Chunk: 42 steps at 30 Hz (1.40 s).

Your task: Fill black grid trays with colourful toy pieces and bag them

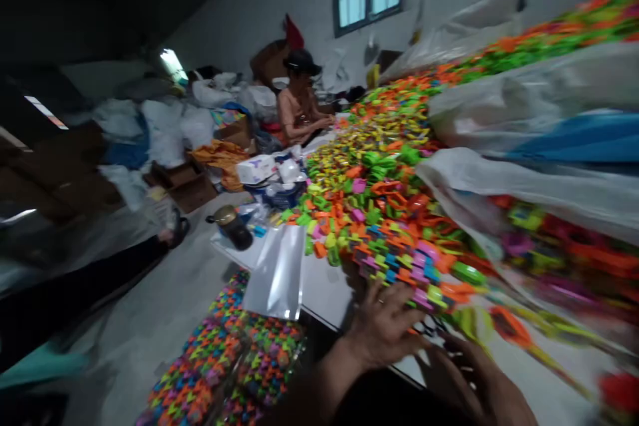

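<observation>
My left hand (382, 326) is at the near edge of the white table (327, 289), fingers spread, its fingertips against a cluster of small coloured plastic pieces (399, 263) in orange, blue, pink and yellow. A ring shows on one finger. My right hand (482, 376) is just right of it, low in the view, its fingers stretched loosely apart and blurred. I see nothing held in either hand. Small dark bits lie between the two hands. Orange and yellow toy watch-like bands (509, 326) lie beyond my right hand.
A big heap of coloured plastic parts (384, 126) runs back along the table. Clear plastic bags (277, 273) lie at the left edge, near a dark jar (232, 226). Filled bags (214, 353) sit below. A person in a hat (299, 106) sits at the far end.
</observation>
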Each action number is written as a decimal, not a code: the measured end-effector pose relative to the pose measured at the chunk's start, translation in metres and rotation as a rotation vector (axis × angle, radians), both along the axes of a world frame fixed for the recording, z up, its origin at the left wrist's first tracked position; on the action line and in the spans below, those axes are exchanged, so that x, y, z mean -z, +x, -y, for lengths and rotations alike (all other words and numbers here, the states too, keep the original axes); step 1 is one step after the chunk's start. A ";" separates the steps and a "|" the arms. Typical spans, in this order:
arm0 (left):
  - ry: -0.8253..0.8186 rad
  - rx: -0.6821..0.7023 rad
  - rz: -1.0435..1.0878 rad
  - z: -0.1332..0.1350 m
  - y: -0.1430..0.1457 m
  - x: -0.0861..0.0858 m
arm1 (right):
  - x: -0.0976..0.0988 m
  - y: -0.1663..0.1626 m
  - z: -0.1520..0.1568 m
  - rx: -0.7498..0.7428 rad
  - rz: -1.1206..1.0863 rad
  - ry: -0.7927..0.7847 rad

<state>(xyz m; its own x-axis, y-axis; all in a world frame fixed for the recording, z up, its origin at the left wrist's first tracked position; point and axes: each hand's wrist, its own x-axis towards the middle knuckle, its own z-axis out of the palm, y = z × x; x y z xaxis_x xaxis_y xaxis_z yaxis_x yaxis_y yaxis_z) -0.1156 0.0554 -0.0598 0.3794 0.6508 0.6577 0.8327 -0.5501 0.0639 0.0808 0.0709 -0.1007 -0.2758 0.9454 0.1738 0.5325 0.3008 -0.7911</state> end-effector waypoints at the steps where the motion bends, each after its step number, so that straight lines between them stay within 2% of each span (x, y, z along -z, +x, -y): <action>1: -0.004 0.023 0.019 0.001 0.000 0.000 | -0.006 0.011 0.000 0.110 0.067 -0.036; 3: -0.074 0.044 0.026 0.003 -0.002 0.000 | -0.016 0.025 0.001 0.290 0.238 -0.120; 4: -0.108 0.061 0.012 0.003 -0.003 0.000 | -0.020 0.028 0.000 0.326 0.329 -0.159; 6: -0.141 0.079 0.034 0.000 -0.007 -0.002 | -0.022 0.028 -0.005 0.331 0.464 -0.182; 9: -0.158 0.110 0.196 -0.002 -0.008 -0.013 | -0.024 0.029 -0.010 0.349 0.472 -0.173; 11: -0.164 0.056 0.386 -0.002 -0.005 -0.026 | -0.030 0.031 -0.008 0.357 0.352 -0.194; 13: -0.188 0.004 0.459 -0.004 0.001 -0.035 | -0.037 0.029 -0.002 0.334 0.087 -0.213; 15: -0.208 0.021 0.363 -0.009 0.006 -0.035 | -0.042 0.021 0.005 0.246 -0.248 -0.254; 17: -0.184 0.043 0.265 -0.012 0.009 -0.027 | -0.040 0.008 0.012 0.140 -0.477 -0.302; 19: -0.143 0.045 0.254 -0.012 0.008 -0.019 | -0.033 -0.006 0.019 0.088 -0.537 -0.346; 21: -0.135 0.058 0.272 -0.011 0.006 -0.014 | -0.027 -0.016 0.024 0.102 -0.543 -0.386; 23: -0.151 0.082 0.279 -0.011 0.003 -0.013 | -0.023 -0.022 0.025 0.099 -0.572 -0.407; 25: -0.150 0.081 0.285 -0.011 0.001 -0.016 | -0.021 -0.026 0.022 0.054 -0.590 -0.357; 28: -0.138 0.059 0.277 -0.011 0.000 -0.018 | -0.017 -0.028 0.016 -0.053 -0.495 -0.179; 31: -0.144 0.081 0.233 -0.008 0.000 -0.016 | -0.009 -0.031 0.014 -0.137 -0.256 0.019; 33: -0.126 0.115 0.179 -0.006 0.000 -0.012 | -0.003 -0.038 0.014 -0.132 -0.113 0.101; 38: 0.018 0.053 0.089 -0.010 0.000 0.001 | 0.011 -0.062 0.012 -0.046 0.040 0.113; 40: 0.046 0.038 0.085 -0.013 0.000 0.003 | 0.010 -0.054 0.012 -0.077 0.001 0.083; 42: 0.061 0.053 0.080 -0.014 0.000 0.003 | 0.001 -0.029 0.010 -0.112 -0.042 0.037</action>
